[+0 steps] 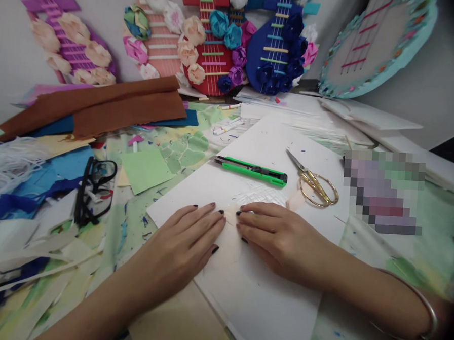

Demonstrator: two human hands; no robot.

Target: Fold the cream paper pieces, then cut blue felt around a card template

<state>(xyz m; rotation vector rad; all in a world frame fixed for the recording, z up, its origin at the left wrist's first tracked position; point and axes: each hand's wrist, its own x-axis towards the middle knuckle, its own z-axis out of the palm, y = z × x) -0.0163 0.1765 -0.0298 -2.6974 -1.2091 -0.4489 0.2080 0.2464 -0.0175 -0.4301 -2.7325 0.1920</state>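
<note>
My left hand (187,236) lies flat, fingers stretched out, on a pale cream paper piece (228,248) that rests on a large white sheet (258,293). My right hand (280,239) lies flat beside it, its fingertips facing the left hand's and pressing the same cream piece. Just beyond my fingers is an embossed, woven-looking patch (261,196). A green utility knife (252,170) lies past that on the white sheet. Gold-handled scissors (313,182) lie to its right.
Black glasses (94,188) sit at left among paper scraps. Brown felt sheets (101,107) are stacked at back left. Paper guitar crafts with paper flowers (218,42) lean on the wall. White boards (367,116) and a blurred-out object (381,191) lie at right.
</note>
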